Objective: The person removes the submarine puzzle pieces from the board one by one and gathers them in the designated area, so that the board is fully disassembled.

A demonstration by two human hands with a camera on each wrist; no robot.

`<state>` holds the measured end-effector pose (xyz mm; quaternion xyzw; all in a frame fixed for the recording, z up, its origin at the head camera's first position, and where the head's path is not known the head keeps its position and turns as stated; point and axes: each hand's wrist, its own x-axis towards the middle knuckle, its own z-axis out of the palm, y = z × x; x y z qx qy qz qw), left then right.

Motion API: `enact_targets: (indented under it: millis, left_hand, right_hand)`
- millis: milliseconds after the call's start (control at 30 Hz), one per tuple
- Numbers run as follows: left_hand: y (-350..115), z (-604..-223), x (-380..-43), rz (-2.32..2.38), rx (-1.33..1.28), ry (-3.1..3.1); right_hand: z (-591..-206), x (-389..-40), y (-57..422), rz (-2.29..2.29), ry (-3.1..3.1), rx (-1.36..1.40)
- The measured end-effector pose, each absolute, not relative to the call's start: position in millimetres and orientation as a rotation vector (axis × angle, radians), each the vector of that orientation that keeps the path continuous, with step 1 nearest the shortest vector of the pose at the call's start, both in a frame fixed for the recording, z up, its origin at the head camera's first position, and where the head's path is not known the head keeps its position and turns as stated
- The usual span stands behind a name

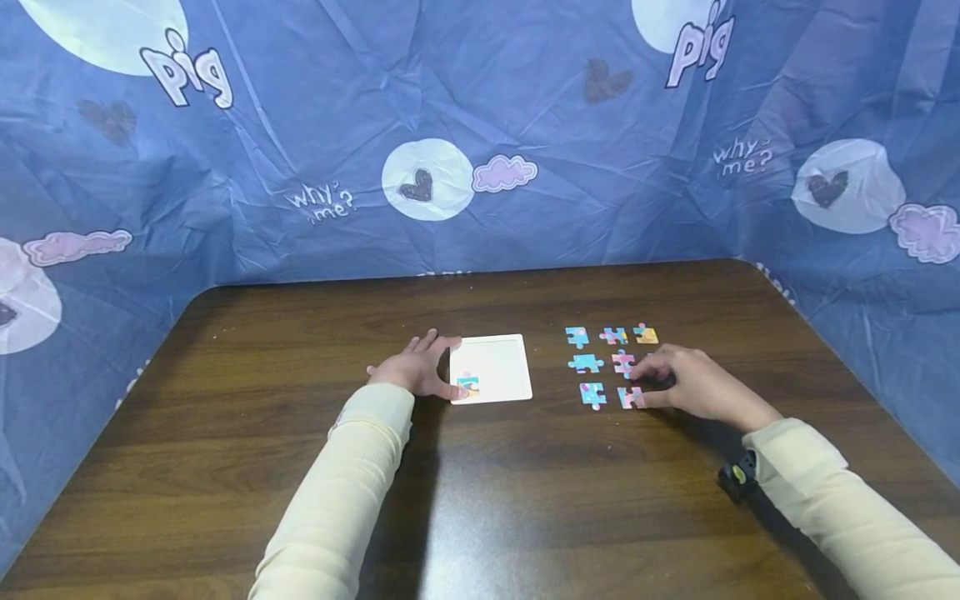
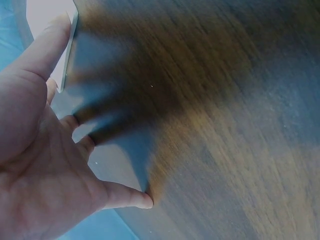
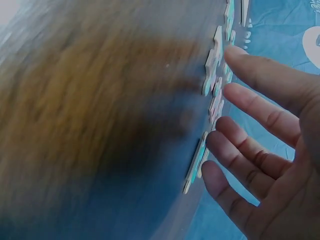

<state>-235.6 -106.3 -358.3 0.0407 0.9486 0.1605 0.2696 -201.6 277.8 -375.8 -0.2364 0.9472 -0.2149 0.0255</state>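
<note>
A white puzzle tray [image 1: 495,367] lies flat on the wooden table, with one jigsaw piece [image 1: 468,385] in its lower left corner. My left hand [image 1: 411,368] is spread at the tray's left edge, thumb on the lower corner and index finger at the upper one. In the left wrist view that thumb [image 2: 47,47] lies straight over the tray's rim. To the right, my right hand [image 1: 693,385] hovers low over loose jigsaw pieces, thumb tip at a pink piece [image 1: 628,397] and index finger near another pink piece [image 1: 622,363]. Its fingers [image 3: 262,117] are loosely bent and apart, holding nothing.
Left of my right hand are blue jigsaw pieces [image 1: 586,363]; a yellow-orange piece [image 1: 645,334] lies behind it. The right hand partly covers the group's right side. A printed blue cloth [image 1: 480,225] stands around the table [image 1: 480,467] at the back and sides.
</note>
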Motion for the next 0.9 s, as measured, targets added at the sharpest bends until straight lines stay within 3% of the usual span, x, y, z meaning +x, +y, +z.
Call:
enact_targets:
  millis: [300,567,900]
  left_hand:
    - [-111.0,-377.6,-249.2,0.423,0.113,2.554]
    - [-107.3,-355.4,-231.5,0.449,0.137,2.557]
    - [-108.7,-357.8,-231.7,0.454,0.120,2.569]
  right_hand:
    - [-369.0,-208.3,255.0,-0.824,2.889,-0.754]
    - [-366.6,-216.1,224.0,-0.887,2.832,-0.712]
    - [-369.0,-222.5,188.4,-0.929,2.825,-0.734]
